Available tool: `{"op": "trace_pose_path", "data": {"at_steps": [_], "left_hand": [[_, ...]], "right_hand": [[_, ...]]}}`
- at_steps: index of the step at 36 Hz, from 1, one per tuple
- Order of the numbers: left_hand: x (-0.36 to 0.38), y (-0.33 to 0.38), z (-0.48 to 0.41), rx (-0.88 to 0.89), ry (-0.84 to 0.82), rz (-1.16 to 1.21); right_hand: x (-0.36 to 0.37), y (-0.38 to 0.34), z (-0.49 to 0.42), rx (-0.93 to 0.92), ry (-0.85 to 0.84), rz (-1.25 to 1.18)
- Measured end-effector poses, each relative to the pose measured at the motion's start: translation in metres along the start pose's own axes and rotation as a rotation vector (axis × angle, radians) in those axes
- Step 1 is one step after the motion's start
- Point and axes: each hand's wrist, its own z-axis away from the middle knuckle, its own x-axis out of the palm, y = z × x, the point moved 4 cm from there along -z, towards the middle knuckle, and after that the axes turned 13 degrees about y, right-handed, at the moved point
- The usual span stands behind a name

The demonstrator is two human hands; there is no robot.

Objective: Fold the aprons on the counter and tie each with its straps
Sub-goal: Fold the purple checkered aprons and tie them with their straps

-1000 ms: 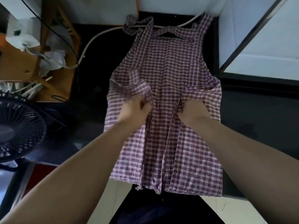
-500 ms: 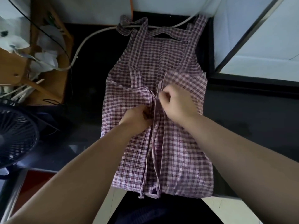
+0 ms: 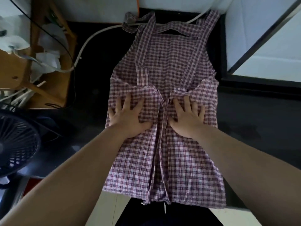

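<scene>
No readable text, labels, brands, numbers or signs anywhere in view.

The apron [image 3: 169, 66] is checked in purple, dark maroon and white; the tabletop [image 3: 101, 62] is black; the fan [image 3: 14, 144] is dark blue-black.

Home utility corner, dark counter [image 3: 260, 128], black fan [image 3: 16, 144], wooden shelf [image 3: 53, 88] cluttered with cables [image 3: 97, 35]

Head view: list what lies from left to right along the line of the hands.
Black fan → left hand → right hand → dark counter. Both hands lie flat on the checked apron.
</scene>
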Motion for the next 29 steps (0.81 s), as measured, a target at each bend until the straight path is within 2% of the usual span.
{"op": "trace_pose_path", "data": {"at_steps": [4,9,12,16,18,21,25,29], "left_hand": [[-0.014,0.004,-0.033,-0.03,-0.024,0.023],[-0.028,0.003,-0.076,-0.036,0.028,0.029],[-0.033,0.005,-0.081,-0.03,0.169,-0.086],[-0.037,0.02,-0.048,0.035,0.472,-0.129],[-0.027,0.025,-0.028,0.099,0.459,-0.038],[-0.016,0.021,-0.009,0.033,0.305,0.172],[-0.006,0.024,0.025,-0.016,0.176,0.217],[0.007,0.025,0.067,-0.113,0.23,0.359]], "right_hand": [[-0.02,-0.003,-0.036,-0.034,0.06,-0.019],[-0.052,-0.002,-0.081,-0.099,0.095,-0.024],[-0.061,0.004,-0.089,-0.116,0.174,0.075],[-0.067,0.0,-0.063,-0.088,0.468,0.197],[-0.058,0.0,-0.045,-0.066,0.414,0.076],[-0.04,0.0,-0.027,-0.079,0.262,-0.183],[-0.033,-0.003,0.006,-0.116,0.141,-0.308],[-0.023,-0.008,0.036,-0.187,0.076,-0.353]]}}
